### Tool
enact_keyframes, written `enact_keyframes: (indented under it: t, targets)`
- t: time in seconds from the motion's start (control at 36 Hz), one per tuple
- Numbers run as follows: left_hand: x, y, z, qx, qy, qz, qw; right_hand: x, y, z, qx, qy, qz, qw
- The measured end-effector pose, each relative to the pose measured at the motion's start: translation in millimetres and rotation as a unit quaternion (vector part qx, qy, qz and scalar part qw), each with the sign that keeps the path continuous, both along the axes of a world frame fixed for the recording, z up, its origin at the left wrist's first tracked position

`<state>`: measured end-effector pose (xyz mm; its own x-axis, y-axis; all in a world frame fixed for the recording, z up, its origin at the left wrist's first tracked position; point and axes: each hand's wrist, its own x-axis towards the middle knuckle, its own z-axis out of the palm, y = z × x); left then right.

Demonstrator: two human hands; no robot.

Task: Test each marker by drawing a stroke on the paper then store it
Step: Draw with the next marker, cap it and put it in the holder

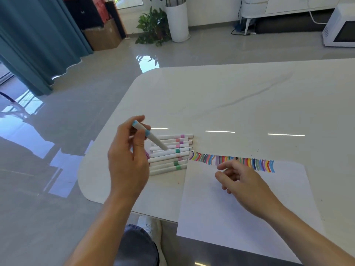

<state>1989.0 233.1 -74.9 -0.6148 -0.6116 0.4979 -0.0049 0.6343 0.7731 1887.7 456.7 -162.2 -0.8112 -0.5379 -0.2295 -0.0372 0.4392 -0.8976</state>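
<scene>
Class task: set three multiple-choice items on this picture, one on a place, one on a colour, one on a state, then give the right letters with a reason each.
1. Where does the pile of markers lie?
A. on the paper
B. on the table, left of the paper
C. on the floor

2. What colour are the bands on the marker in the left hand?
A. blue
B. red
C. yellow

3. What is the right hand doing?
A. gripping a marker
B. holding nothing, above the paper
C. pressing on the pile

Key: 1 B, the pile sits on bare table beside the paper's edge; 2 A, two light blue bands show; 3 B, it is loosely curled and holds nothing.
</scene>
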Motion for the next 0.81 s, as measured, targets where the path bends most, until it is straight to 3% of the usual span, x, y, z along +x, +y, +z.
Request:
enact_keyframes:
  t: [0.14, 0.25, 0.58, 0.81]
  targets:
    - [5, -12, 1, -0.104, 0.025, 0.071, 0.992, 2, 1, -2, 0.018, 0.009, 0.009, 1.000]
    - [5, -17, 0, -0.150, -0.017, 0.093, 0.984, 0, 0, -3, 0.020, 0.007, 0.010, 1.000]
    - [0, -38, -30, -0.073, -0.214, 0.146, 0.963, 0, 2, -2, 0.033, 0.008, 0.017, 0.999]
    - [-4, -30, -28, -0.082, -0.222, 0.190, 0.953, 0, 3, -3, 0.041, 0.009, 0.018, 0.999]
